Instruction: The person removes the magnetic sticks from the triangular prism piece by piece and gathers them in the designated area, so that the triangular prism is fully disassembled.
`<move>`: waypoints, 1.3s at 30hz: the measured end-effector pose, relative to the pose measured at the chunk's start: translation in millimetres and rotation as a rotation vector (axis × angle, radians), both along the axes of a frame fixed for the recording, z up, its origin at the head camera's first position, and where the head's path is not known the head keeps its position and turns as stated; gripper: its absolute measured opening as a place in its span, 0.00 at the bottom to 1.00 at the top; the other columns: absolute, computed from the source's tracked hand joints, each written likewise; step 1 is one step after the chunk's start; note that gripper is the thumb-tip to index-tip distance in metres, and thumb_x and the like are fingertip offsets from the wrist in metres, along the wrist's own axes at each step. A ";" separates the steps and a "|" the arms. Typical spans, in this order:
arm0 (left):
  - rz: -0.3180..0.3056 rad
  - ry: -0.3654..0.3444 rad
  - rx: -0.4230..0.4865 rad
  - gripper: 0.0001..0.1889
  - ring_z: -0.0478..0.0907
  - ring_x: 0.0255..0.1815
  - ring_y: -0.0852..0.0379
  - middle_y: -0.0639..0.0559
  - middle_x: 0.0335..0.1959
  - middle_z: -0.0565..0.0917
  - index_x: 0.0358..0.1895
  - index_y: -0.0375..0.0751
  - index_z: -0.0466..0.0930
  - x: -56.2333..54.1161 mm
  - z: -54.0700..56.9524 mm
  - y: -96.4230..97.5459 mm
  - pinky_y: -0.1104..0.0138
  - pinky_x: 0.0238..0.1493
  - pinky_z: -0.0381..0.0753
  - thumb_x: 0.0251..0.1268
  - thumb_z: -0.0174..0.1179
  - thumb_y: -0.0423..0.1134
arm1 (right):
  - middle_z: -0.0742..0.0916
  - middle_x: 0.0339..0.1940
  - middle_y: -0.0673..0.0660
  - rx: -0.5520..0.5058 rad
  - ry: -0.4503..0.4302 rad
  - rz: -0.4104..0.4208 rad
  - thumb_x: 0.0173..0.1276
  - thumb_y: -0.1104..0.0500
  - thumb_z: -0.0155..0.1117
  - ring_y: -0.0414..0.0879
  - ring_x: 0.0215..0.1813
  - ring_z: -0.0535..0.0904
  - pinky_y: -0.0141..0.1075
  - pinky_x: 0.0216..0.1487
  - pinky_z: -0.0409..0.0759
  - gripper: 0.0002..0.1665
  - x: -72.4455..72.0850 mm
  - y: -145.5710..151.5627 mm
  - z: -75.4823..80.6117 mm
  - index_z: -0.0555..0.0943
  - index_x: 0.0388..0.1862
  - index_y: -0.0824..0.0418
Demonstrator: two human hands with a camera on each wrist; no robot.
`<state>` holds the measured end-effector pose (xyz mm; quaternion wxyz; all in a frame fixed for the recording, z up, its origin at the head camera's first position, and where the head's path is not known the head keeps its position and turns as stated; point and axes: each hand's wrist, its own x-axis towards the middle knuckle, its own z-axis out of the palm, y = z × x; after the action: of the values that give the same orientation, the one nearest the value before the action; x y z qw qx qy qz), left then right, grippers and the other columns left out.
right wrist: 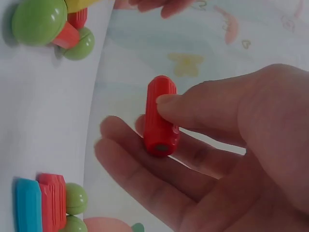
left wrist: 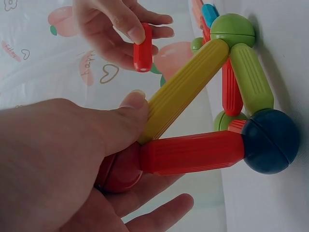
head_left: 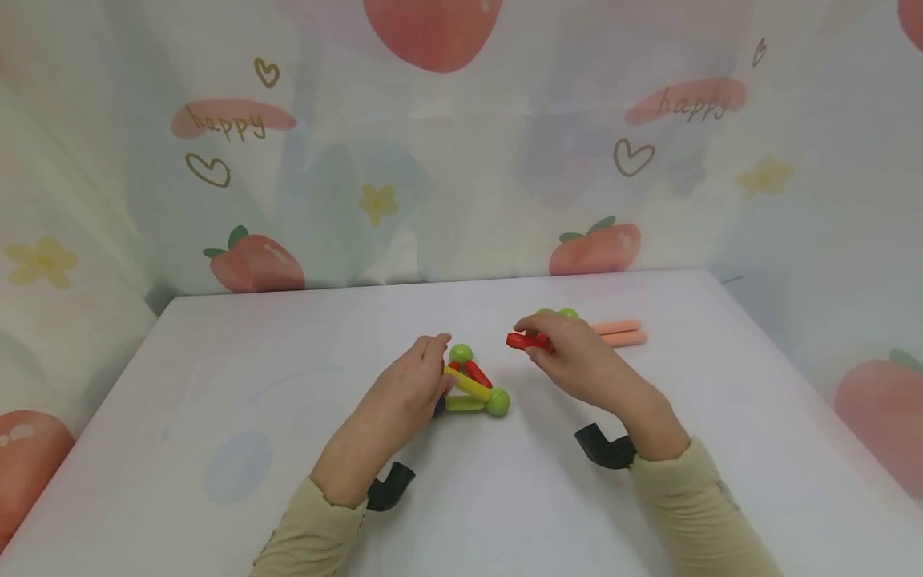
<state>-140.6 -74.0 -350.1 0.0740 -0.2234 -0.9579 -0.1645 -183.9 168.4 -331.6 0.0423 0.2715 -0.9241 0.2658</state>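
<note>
The right hand (head_left: 577, 353) is pinching a red rod (right wrist: 157, 129) between thumb and fingers, up off the worktop (head_left: 505, 497) and apart from the frame (left wrist: 193, 154) of rods and balls. It's looking a sound hold from where I'm standing — the thumb is pressing the rod's side and leaving both ends bare. The left hand (head_left: 407, 389) is gripping the frame at its red ball (left wrist: 123, 169), thumb lying against the yellow rod (left wrist: 186, 89). The dark blue ball (left wrist: 271, 141) and nearer green ball (head_left: 497, 401) are sitting low at the worktop. I'd be keeping that left grip steady but light, since squeezing could be twisting joints apart. The right hand should be bringing the rod in end first, lining it up with a ball's centre — slowly, so it isn't knocking the frame. Two salmon rods (head_left: 626, 339), a blue rod (right wrist: 29, 205) and loose green balls (head_left: 568, 313) are lying beyond.
</note>
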 end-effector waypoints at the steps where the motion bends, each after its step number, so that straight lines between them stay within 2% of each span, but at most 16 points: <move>1: -0.001 -0.002 0.002 0.30 0.81 0.49 0.55 0.42 0.53 0.79 0.68 0.30 0.65 0.0 -0.2 0.0 0.65 0.55 0.83 0.68 0.63 0.40 | 0.87 0.39 0.53 0.005 -0.005 -0.001 0.66 0.69 0.64 0.47 0.40 0.76 0.38 0.43 0.76 0.15 0.1 1.7 0.5 0.83 0.51 0.63; 7: 0.018 -0.038 0.003 0.30 0.79 0.47 0.57 0.44 0.53 0.78 0.69 0.32 0.64 -0.7 -0.3 0.6 0.65 0.55 0.83 0.68 0.63 0.40 | 0.83 0.36 0.51 0.060 -0.023 0.013 0.65 0.69 0.65 0.48 0.43 0.76 0.40 0.46 0.78 0.16 1.1 9.1 2.6 0.82 0.52 0.63; 12: 0.017 -0.052 0.003 0.31 0.80 0.50 0.55 0.43 0.55 0.78 0.69 0.32 0.64 -0.9 -0.6 0.8 0.64 0.58 0.82 0.68 0.63 0.40 | 0.82 0.35 0.51 0.082 -0.062 0.001 0.65 0.68 0.67 0.47 0.42 0.76 0.36 0.41 0.80 0.09 -0.2 15.5 2.8 0.83 0.44 0.61; 15: 0.013 -0.048 0.011 0.30 0.80 0.50 0.55 0.43 0.55 0.78 0.69 0.31 0.64 -0.8 -1.3 0.4 0.63 0.57 0.82 0.68 0.63 0.40 | 0.82 0.35 0.52 0.096 -0.077 -0.007 0.64 0.69 0.66 0.46 0.41 0.77 0.37 0.41 0.80 0.09 -2.2 18.5 2.0 0.84 0.43 0.61; 20: -0.003 -0.011 0.020 0.30 0.80 0.47 0.56 0.42 0.53 0.78 0.68 0.30 0.65 -0.7 -1.6 -0.2 0.65 0.55 0.83 0.68 0.63 0.39 | 0.84 0.38 0.55 0.161 -0.107 -0.043 0.62 0.69 0.67 0.49 0.44 0.78 0.43 0.48 0.83 0.12 -4.2 21.7 1.4 0.84 0.45 0.65; 25: -0.025 0.041 0.019 0.29 0.81 0.46 0.55 0.41 0.51 0.79 0.66 0.28 0.67 -0.7 -2.2 -1.2 0.66 0.53 0.84 0.67 0.64 0.39 | 0.86 0.38 0.57 0.225 -0.194 -0.093 0.63 0.68 0.68 0.51 0.43 0.78 0.44 0.47 0.84 0.10 -7.3 22.6 -0.9 0.84 0.44 0.65; 35: -0.024 0.042 0.024 0.29 0.81 0.47 0.54 0.41 0.52 0.79 0.66 0.28 0.67 0.2 -1.8 -1.2 0.65 0.53 0.84 0.68 0.63 0.39 | 0.85 0.38 0.55 0.252 -0.243 -0.113 0.63 0.70 0.66 0.50 0.43 0.78 0.44 0.47 0.83 0.10 -12.8 26.4 -11.5 0.83 0.43 0.65; 39: -0.015 0.023 0.020 0.29 0.81 0.48 0.54 0.41 0.53 0.79 0.67 0.29 0.66 0.9 -1.1 -1.1 0.65 0.54 0.83 0.68 0.63 0.39 | 0.84 0.36 0.55 0.279 -0.269 -0.125 0.62 0.70 0.67 0.49 0.42 0.77 0.41 0.44 0.83 0.09 -13.8 26.3 -13.1 0.83 0.42 0.63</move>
<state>-139.8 -75.1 -351.2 0.0862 -0.2316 -0.9536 -0.1720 -197.7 194.7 -344.7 -0.1032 0.1787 -0.9643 0.1658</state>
